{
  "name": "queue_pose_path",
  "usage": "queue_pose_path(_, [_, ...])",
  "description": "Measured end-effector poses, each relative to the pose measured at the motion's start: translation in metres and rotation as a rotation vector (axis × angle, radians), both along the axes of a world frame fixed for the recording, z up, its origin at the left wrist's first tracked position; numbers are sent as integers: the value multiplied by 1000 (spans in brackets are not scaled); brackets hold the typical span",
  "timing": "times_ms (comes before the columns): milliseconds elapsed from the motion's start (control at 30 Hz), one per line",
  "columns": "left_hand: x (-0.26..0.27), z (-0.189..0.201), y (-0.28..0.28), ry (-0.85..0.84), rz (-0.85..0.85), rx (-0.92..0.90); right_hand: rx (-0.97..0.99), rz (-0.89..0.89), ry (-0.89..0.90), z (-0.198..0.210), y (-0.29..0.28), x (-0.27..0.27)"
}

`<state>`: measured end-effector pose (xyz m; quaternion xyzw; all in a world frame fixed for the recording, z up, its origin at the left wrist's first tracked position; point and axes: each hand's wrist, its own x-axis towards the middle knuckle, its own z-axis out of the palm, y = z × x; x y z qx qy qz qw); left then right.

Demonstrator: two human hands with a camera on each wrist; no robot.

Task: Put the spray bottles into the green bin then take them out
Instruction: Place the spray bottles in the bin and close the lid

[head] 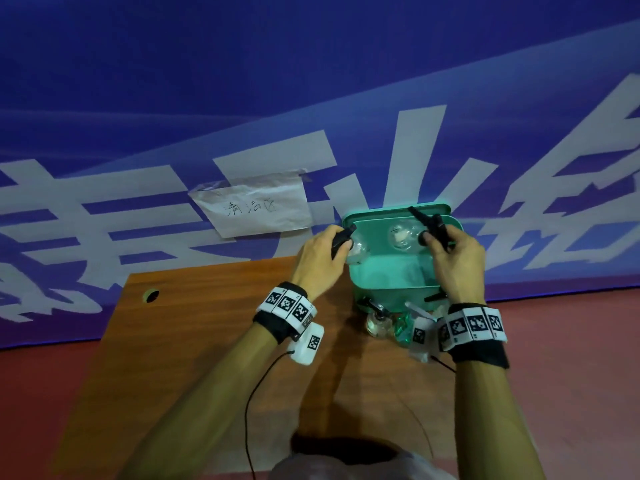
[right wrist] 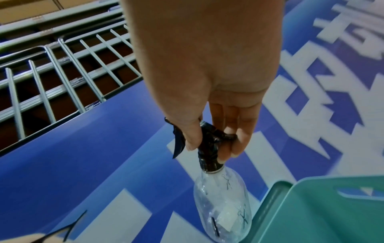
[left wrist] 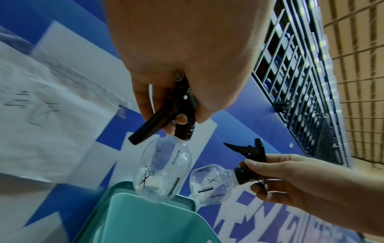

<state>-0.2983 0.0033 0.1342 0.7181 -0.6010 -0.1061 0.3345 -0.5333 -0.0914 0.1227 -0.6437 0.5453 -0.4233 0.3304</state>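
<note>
The green bin (head: 391, 289) stands at the far edge of the wooden table. My left hand (head: 341, 245) grips the black trigger head of a clear spray bottle (head: 356, 253), which hangs over the bin's left rim. In the left wrist view this bottle (left wrist: 162, 171) dangles from my left hand (left wrist: 185, 118) just above the bin's corner (left wrist: 149, 218). My right hand (head: 434, 237) pinches the black head of a second clear spray bottle (head: 401, 233) above the bin's back half. From the right wrist, my right hand (right wrist: 209, 148) holds that bottle (right wrist: 222, 202) beside the bin wall (right wrist: 324, 213).
Two more spray bottles, a clear one (head: 377, 318) and a greenish one (head: 403, 325), stand on the wooden table (head: 207, 358) just in front of the bin. A blue banner with a taped paper sign (head: 256, 209) rises behind. The table has a cable hole (head: 151, 295).
</note>
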Motion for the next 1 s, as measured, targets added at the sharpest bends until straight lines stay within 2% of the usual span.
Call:
queue_pose_path(133, [1, 2, -11, -8, -71, 0, -43, -125, 17, 2, 7, -10])
queue_pose_path(267, [6, -4, -20, -5, -151, 8, -56, -151, 94, 4, 23, -7])
queue_pose_path(433, [16, -15, -29, 5, -194, 22, 1, -142, 53, -10, 28, -5])
queue_pose_path(567, [24, -20, -33, 27, -244, 28, 30, -154, 92, -16, 23, -2])
queue_pose_path(800, [14, -27, -55, 45, -234, 85, 100, -90, 114, -24, -16, -4])
queue_pose_path(1000, [-16, -32, -92, -61, -142, 106, 151, 69, 323, -21, -81, -20])
